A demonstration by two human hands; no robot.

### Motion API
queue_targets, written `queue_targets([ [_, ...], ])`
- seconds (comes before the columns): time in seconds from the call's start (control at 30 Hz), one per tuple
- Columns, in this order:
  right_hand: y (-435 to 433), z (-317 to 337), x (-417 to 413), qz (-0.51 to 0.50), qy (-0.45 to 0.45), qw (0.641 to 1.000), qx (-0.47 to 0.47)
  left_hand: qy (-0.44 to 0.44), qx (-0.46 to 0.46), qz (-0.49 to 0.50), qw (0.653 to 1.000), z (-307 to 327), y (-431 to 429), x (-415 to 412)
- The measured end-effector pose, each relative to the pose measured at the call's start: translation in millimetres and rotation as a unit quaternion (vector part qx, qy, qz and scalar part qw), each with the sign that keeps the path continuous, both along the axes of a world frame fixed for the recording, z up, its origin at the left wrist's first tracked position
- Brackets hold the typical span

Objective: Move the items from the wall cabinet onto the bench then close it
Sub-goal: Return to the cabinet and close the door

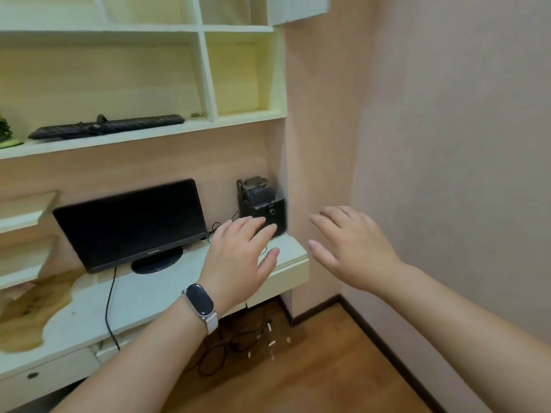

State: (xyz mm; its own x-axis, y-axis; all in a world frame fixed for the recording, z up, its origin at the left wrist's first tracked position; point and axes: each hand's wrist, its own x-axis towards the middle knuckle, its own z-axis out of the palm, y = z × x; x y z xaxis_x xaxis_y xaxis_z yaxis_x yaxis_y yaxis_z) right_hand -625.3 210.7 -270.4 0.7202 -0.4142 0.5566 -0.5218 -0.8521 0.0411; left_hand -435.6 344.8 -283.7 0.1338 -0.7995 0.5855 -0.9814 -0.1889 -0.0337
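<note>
Two empty hands out over the bench [155,296], fingers spread.

The left hand [238,257], smart band [199,304] on its wrist, hangs in front of the black speaker box [264,204] at the bench's right end; the right hand [351,248] floats by the wall. A cabinet door [298,8] shows top right, a keyboard [107,126] lies on the shelf, and the monitor [131,223] stands below.

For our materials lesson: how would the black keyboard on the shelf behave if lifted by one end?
The keyboard looks long, thin and rigid, so it would probably stay straight, perhaps sagging slightly. Its attached cable might drag or snag. It seems light for its length, though lifting by one end could make it tilt.
</note>
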Motion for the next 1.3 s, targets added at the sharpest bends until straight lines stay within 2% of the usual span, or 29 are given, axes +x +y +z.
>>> queue_targets([
  [0.3,-105.1,22.1,12.1,0.014,-0.055,0.998,-0.007,-0.026,-0.032,0.018,0.999,30.4,-94.1,29.9],
  [0.63,-207.3,48.4,92.2,0.005,-0.078,0.997,-0.024,-0.047,-0.105,-0.01,0.993,56.4,-214.0,113.5],
  [1.07,-315.4,122.2,194.8,-0.021,-0.155,0.986,-0.052,-0.102,-0.187,-0.023,0.977,121.5,-338.5,232.0],
  [1.3,-375.8,166.0,220.4,0.013,-0.223,0.974,-0.034,-0.136,-0.227,-0.008,0.964,166.1,-391.5,274.3],
])
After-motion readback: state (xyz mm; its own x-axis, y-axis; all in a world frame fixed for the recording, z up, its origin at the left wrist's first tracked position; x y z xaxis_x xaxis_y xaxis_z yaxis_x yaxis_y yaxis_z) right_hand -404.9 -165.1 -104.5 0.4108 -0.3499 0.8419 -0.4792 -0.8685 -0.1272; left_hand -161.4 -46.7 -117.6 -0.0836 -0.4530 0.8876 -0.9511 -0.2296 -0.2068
